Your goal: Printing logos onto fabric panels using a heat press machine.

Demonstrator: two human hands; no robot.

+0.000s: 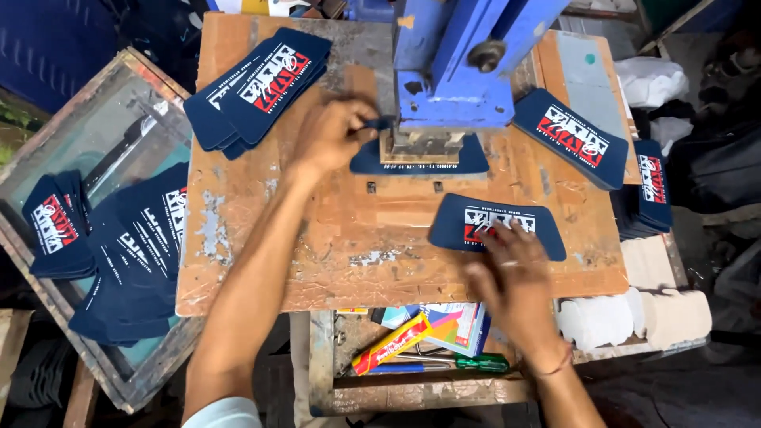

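Left hand (337, 131) pinches the left tip of a navy curved fabric piece (420, 162) lying under the blue metal press (456, 71), far centre of the worn wooden worktop (261, 254). Right hand (511, 277), blurred, fingers spread flat, presses on the near edge of a navy curved printed piece with a red and white design (495, 224), right of centre. Stack of the same printed pieces (258, 87) far left. More pieces lie spread on a framed screen (47, 127) left of the worktop. Another stack (572, 139) far right.
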